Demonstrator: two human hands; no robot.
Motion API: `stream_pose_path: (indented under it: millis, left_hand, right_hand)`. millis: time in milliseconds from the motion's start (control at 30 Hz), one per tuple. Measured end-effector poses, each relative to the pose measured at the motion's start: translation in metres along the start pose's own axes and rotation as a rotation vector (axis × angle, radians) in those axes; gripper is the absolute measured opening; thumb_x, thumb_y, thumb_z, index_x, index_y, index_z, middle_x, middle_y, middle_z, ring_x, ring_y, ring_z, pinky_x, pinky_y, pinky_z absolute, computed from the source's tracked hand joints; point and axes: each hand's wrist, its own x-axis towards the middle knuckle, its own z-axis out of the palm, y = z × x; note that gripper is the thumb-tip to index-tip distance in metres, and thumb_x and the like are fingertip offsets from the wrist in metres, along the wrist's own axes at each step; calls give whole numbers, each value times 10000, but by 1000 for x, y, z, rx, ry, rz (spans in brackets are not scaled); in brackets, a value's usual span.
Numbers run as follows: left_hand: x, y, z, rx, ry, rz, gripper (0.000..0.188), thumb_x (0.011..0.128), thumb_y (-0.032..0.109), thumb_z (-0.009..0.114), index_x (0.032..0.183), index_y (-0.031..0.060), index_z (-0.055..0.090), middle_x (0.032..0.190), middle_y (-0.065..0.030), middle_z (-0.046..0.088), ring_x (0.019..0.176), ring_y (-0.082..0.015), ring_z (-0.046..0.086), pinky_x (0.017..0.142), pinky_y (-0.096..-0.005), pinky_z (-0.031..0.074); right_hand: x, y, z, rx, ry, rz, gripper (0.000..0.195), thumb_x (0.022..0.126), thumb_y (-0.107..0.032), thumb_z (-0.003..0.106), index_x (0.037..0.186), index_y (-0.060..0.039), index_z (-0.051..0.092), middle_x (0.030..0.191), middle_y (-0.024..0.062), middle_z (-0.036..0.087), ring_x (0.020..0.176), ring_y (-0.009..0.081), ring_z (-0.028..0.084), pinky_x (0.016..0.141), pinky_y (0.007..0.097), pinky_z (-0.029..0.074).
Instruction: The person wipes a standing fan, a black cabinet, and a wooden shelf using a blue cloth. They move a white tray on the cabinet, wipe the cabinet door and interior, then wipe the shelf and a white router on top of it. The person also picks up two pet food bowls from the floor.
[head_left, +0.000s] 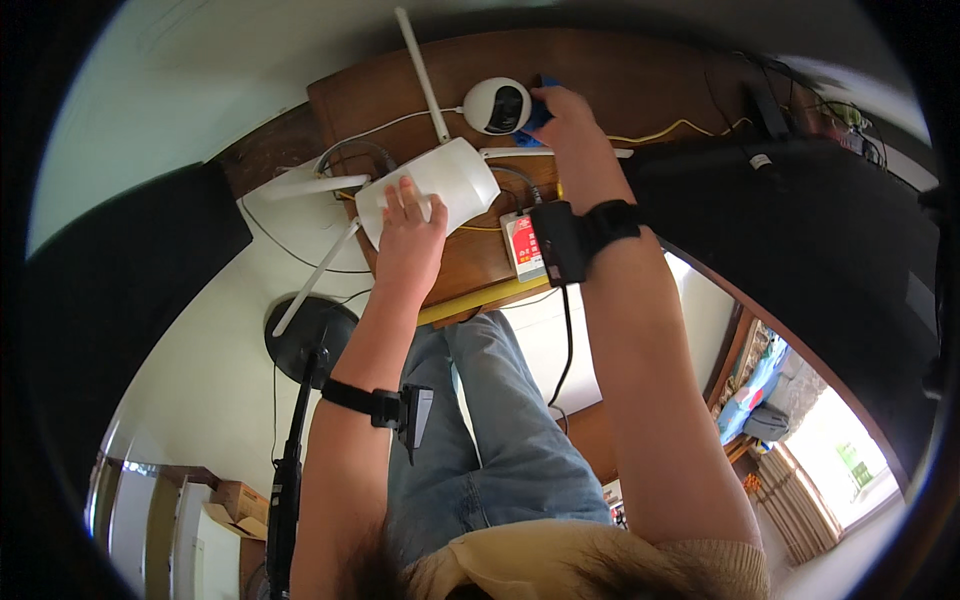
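My left hand lies on top of a white Wi-Fi router, thumb and fingers apart on its casing. The router sits at a slant on a brown wooden cabinet top, with several white antennas spread out. My right hand holds a blue cloth against the cabinet top, just right of a round white indoor camera with a black face. Part of the cloth is hidden behind my fingers. A white cable runs from the camera's left side.
A large black television stands to the right. A red and white box bearing writing lies near my right forearm. Yellow cable crosses the cabinet top. A black stand with a round base is on the floor at left.
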Motion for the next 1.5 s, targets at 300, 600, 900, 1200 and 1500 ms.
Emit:
stream_pose_path:
  millis: [300,600,900,1200,1500]
  left_hand:
    - [-1,5,2,-39,11,-32,492,873,111,652,1339,12,529,1475,-376,346,1355,-523,402,1071,-517,440]
    - [-2,6,1,-48,-8,-61,472,902,108,615,1356,5,543,1494,-370,329,1383,-523,365,1096,-533,409]
    - [-1,11,6,16,15,-84,401,914,91,591,1305,2,598,1464,-374,377,1360,-521,403,1068,-529,440]
    - [-3,9,10,25,41,-91,372,915,96,595,1278,18,625,1452,-376,393,1342,-523,426,1040,-522,468]
    - [2,8,14,14,23,-32,502,894,105,623,1370,-13,517,1470,-400,319,1359,-556,371,1078,-528,434]
  right_hand:
    - [-4,-61,34,-7,202,-530,523,864,-76,710,1361,-164,576,1418,172,487,1216,382,563,983,455,513]
    - [-6,-77,-40,-324,784,-80,426,969,-223,607,1388,-270,539,1427,127,450,1333,344,434,1060,459,449]
    - [-13,-79,48,53,92,-159,682,915,-169,699,1496,-55,362,1485,186,422,1314,321,472,1033,441,485]
    - [-37,-115,-11,302,541,-417,510,967,-161,600,1455,-109,461,1444,185,475,1271,321,514,1055,434,453]
    - [122,-114,-68,-47,297,-407,420,941,-141,614,1359,-168,588,1172,129,631,936,264,624,711,381,550]
